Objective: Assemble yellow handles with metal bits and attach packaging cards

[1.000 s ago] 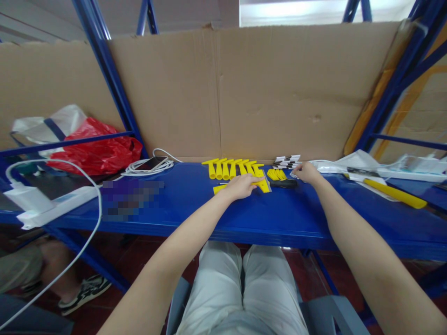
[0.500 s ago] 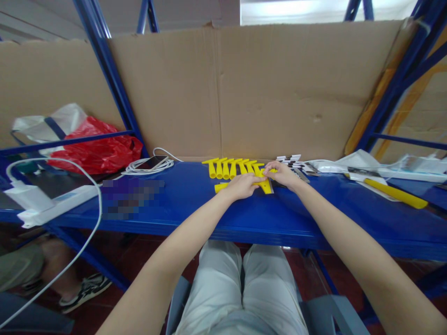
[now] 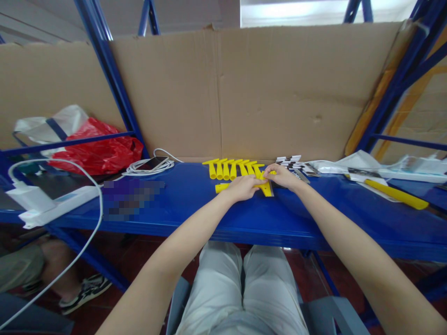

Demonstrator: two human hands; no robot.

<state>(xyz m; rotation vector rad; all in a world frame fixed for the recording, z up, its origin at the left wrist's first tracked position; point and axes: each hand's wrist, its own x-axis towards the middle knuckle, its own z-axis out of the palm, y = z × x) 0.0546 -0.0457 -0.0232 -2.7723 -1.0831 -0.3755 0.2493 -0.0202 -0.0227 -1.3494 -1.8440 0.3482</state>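
Fingers of the left hand [image 3: 242,188] are curled closed over a yellow T-shaped tool [image 3: 267,189], which lies on the near-middle part of the bench [image 3: 181,200], its handle end poking out to the left and its head to the right. Fingers of the right hand [image 3: 283,176] are bent close together at the far end of that head; whether they pinch something small there, I cannot tell. A thin grey strip [image 3: 272,190] runs along the head's right edge, and if it is sharp, a slip of the right fingertips could bring them across it. Should the left hold loosen, a sideways push at the head could twist the tool, since the pressure lands well off the handle. The row of yellow pieces [image 3: 233,170] stands just beyond, so a swing to the far side might knock the nearest ones out of line. A careless right wrist could also scatter the black-and-white pieces [image 3: 292,161] behind it.
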